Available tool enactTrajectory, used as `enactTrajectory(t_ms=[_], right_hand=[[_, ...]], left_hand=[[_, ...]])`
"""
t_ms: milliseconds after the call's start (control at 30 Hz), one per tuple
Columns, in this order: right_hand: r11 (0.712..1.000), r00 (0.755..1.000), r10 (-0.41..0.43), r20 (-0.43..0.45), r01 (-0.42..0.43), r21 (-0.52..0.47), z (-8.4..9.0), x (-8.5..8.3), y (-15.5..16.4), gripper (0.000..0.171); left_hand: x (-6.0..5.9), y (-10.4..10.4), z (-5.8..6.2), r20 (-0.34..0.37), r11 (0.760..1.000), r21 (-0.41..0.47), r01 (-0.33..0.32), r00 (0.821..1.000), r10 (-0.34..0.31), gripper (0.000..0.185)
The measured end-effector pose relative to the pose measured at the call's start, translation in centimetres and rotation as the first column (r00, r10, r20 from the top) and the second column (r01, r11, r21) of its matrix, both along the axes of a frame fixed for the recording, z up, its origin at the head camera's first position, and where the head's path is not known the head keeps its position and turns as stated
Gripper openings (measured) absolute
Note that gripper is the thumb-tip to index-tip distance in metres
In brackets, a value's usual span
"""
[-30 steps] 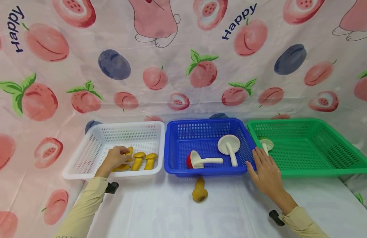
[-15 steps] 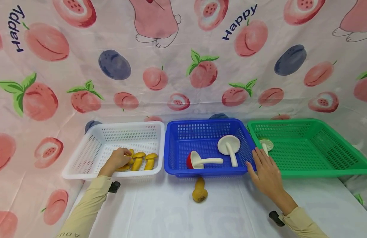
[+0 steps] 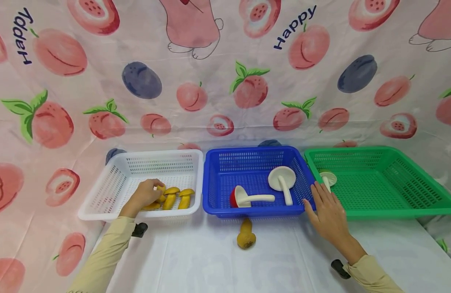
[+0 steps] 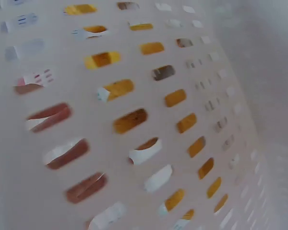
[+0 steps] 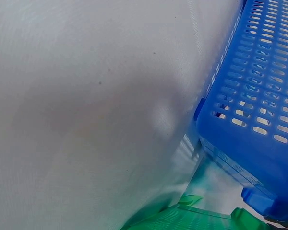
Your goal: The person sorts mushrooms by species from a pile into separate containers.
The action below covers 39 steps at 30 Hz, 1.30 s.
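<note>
In the head view my left hand [image 3: 144, 196] reaches into the white basket [image 3: 87, 212] and pinches a yellow mushroom [image 3: 161, 189] with its fingertips. Two more yellow mushrooms, one [image 3: 170, 198] close by and another [image 3: 186, 198] to its right, stand in a row beside it. Another yellow mushroom [image 3: 151, 206] lies partly under the hand. Through the slots of the white basket wall [image 4: 149, 124], the left wrist view shows patches of yellow. My right hand [image 3: 328, 212] lies with straight fingers at the adjoining rims of the blue basket [image 3: 247, 211] and the green basket [image 3: 393, 212].
Inside the blue basket are a red-capped mushroom [image 3: 237, 197] on its side and a mushroom [image 3: 282, 179] with a white underside. A pale mushroom [image 3: 328, 178] leans in the green basket's left corner. On the white tablecloth [image 3: 196, 256] lies a brownish-yellow mushroom [image 3: 245, 235].
My left hand has shifted slightly right with the pinched mushroom, which now sits closer to the row of yellow ones. The right hand has stayed in place.
</note>
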State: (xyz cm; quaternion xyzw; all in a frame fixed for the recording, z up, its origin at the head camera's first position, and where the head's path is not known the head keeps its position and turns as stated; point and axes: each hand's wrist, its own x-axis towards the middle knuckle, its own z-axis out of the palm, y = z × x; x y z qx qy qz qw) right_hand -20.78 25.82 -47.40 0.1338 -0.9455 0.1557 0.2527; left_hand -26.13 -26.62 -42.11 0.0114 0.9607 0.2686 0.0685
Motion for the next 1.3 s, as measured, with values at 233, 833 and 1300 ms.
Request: enactTrajectory(t_ms=[233,833,1300], right_hand=[[1.0,1.0,0.004,-0.007,-0.004,-0.002,0.0,0.0,0.0,0.058],[1.0,1.0,0.008,-0.015,-0.008,-0.002,-0.1,0.0,0.1,0.058],[1.0,1.0,0.009,-0.019,-0.009,-0.011,-0.4,-0.1,0.2,0.058]], left_hand=[[0.7,0.7,1.0,-0.085,0.999,0.033,0.032,0.996,-0.029,0.031],[5.8,4.8,3.0,-0.316,0.986,0.147,0.081,0.948,-0.031,0.023],[8.9,7.8,3.8,-0.394,0.968,0.225,0.113,0.919,-0.016,0.021]])
